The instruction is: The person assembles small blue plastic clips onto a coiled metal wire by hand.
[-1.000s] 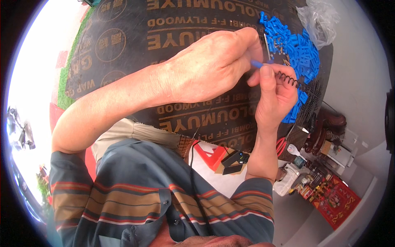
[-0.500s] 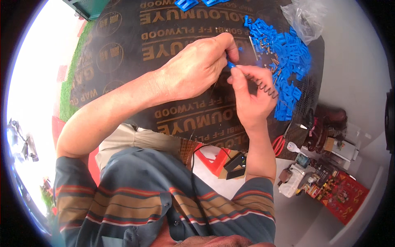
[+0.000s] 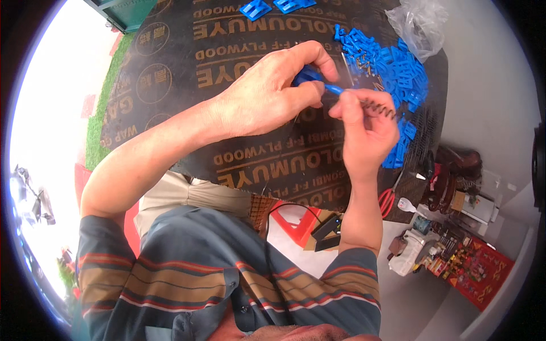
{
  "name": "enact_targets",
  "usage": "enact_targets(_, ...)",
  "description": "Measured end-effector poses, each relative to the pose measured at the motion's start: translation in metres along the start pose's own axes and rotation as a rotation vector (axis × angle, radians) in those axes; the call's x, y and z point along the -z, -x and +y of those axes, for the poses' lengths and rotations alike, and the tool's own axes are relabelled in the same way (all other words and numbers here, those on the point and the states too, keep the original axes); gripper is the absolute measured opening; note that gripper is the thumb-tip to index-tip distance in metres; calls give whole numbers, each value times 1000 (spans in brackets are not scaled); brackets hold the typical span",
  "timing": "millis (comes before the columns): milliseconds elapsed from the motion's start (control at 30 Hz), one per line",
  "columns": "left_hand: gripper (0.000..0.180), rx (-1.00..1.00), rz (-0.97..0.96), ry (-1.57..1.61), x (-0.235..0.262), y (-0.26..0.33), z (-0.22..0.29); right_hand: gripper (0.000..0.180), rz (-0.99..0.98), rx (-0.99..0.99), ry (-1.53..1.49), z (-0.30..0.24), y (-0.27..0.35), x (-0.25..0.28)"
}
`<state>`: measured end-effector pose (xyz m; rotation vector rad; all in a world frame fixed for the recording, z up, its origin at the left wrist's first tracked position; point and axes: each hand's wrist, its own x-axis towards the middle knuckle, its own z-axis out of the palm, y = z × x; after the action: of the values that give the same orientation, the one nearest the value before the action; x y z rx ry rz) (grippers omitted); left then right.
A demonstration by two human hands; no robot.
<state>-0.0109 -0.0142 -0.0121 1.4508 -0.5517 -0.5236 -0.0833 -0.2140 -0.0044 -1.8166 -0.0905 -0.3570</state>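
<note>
My left hand (image 3: 267,94) is closed round a blue plastic piece (image 3: 307,75), mostly hidden by the fingers. Close by on its right, my right hand (image 3: 367,133) pinches, and from its fingers a dark coil spring (image 3: 378,108) sticks out. A narrow blue tip (image 3: 334,89) bridges the gap between the two hands; which part it belongs to I cannot tell. Both hands are above the dark plywood table (image 3: 256,162). To the right lies a heap of blue plastic parts (image 3: 401,77), with small metal pins (image 3: 367,67) at its left side.
Two blue pieces (image 3: 256,9) lie at the far edge. A clear plastic bag (image 3: 420,25) sits at the far right corner. Dark springs (image 3: 424,128) are piled along the right edge, near red-handled scissors (image 3: 387,202). A red stool (image 3: 293,224) stands below the near edge.
My right hand has moved a little to the right with the spring, away from my left hand. More of the blue piece in my left hand now shows.
</note>
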Motion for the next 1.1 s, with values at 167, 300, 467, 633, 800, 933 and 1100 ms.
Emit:
enact_targets(167,24,-116,10,-95,-1,2,7,15,-3,-70,-94,-3,-5,7)
enact_targets(300,24,-285,71,-185,-6,1,-2,13,-3,-89,-143,-4,-4,6)
enact_targets(467,20,-390,95,-276,-5,0,-1,13,-10,-67,-134,-4,-3,5)
enact_targets(633,19,-421,110,-267,-6,0,-3,13,-4,-51,-161,-5,-2,3)
enact_targets(800,21,-408,105,-254,-7,1,-3,14,1,-55,-155,-5,-1,3)
enact_targets(933,21,-425,106,-245,-7,1,-2,15,-1,-72,-128,-7,-1,4)
enact_targets(1100,21,-420,86,-246,-7,1,-2,16,2,-80,-127,-7,-1,3)
